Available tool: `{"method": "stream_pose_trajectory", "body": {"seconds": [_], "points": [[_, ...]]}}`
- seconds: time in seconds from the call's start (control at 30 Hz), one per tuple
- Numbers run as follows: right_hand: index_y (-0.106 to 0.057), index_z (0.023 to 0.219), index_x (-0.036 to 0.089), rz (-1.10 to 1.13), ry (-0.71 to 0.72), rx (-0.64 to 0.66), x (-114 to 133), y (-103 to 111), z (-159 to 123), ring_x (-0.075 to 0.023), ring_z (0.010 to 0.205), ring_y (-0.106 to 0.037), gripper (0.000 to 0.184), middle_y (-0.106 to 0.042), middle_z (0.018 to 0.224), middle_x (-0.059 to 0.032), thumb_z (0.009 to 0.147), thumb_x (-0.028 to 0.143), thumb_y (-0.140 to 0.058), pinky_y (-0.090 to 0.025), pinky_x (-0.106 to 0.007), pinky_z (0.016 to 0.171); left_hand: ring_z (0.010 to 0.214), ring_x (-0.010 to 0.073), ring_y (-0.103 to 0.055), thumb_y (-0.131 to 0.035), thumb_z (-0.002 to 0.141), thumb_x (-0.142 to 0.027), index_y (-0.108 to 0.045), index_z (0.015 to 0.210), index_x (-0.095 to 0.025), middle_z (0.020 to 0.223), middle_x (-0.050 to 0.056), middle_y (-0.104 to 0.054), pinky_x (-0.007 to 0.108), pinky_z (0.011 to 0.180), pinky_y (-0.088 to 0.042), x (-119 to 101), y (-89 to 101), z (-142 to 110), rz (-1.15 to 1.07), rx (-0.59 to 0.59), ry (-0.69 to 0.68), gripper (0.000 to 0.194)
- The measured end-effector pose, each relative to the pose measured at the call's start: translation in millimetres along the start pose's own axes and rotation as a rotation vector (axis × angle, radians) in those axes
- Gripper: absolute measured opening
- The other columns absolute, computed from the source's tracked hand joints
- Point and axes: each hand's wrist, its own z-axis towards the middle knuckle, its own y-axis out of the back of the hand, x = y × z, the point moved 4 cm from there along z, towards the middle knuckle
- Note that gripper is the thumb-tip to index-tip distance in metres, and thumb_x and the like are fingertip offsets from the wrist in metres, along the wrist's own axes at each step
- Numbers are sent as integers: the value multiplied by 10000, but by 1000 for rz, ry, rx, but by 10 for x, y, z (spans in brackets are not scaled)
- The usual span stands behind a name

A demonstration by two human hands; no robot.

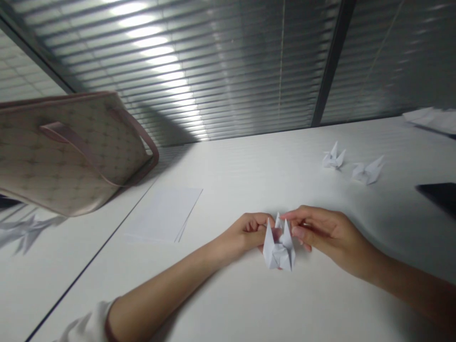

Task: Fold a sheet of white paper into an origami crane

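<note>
A white folded paper crane [280,256], with three upright points showing, is held just above the table in my left hand [252,230]. The fingers of that hand are closed around the crane's left and back side, partly hidden behind the paper. On the crane's other side is my right hand [326,232], its index finger and thumb apart. The index fingertip reaches the crane's rear point, and the thumb tip is close to the right point. I cannot tell whether the thumb touches the paper.
Two more paper cranes [334,157] [368,172] stand at the back right. White paper sheets [166,213] lie left of my hands. A patterned handbag [71,152] stands far left, with folded paper below it. A dark flat object [440,195] lies right. Blinds [242,71] border the table's back.
</note>
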Motion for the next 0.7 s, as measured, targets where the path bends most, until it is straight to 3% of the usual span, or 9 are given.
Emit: {"method": "stream_pose_trajectory", "body": {"seconds": [0.3,0.4,0.47,0.53,0.6,0.7], "points": [[-641,963,195,133,-80,36,-37,-37,10,-91,580,-519,149,-623,743,-9,835,245,-585,-432,-200,509,502,87,-459,-704,741,-361,-579,689,-148,567,-22,-507,200,518,-359,-6,-5,-12,44,12,26,253],[-610,1003,212,110,-40,-19,-7,-18,5,-88,582,-523,167,-591,742,8,844,240,-571,-433,-196,515,508,107,-512,-677,758,-389,-549,695,-159,568,-14,-530,215,525,-401,20,-46,4,24,-13,20,271],[-591,1008,223,35,14,-103,32,20,-12,-99,609,-545,163,-579,739,12,848,242,-567,-447,-203,540,512,136,-553,-624,789,-426,-512,705,-180,578,-5,-566,238,513,-432,40,-59,4,3,-134,-20,283],[-586,959,230,-71,66,-172,78,53,-41,-120,666,-573,112,-588,748,4,850,247,-563,-461,-216,578,533,136,-560,-578,823,-417,-484,690,-191,620,0,-602,232,511,-436,21,-31,-41,62,-382,-136,278],[-582,908,235,-173,131,-201,129,65,-71,-141,716,-582,66,-594,763,-6,848,254,-563,-464,-234,607,667,151,-604,-551,852,-372,-512,717,-189,809,39,-677,225,569,-450,-28,-24,-125,222,-576,-249,231],[-580,907,240,-304,263,-209,213,44,-107,-151,719,-549,90,-579,773,-6,819,249,-594,-446,-263,627,913,213,-628,-548,855,-292,-571,779,-199,1076,89,-675,227,601,-461,-118,-53,-237,453,-662,-375,122]]}}
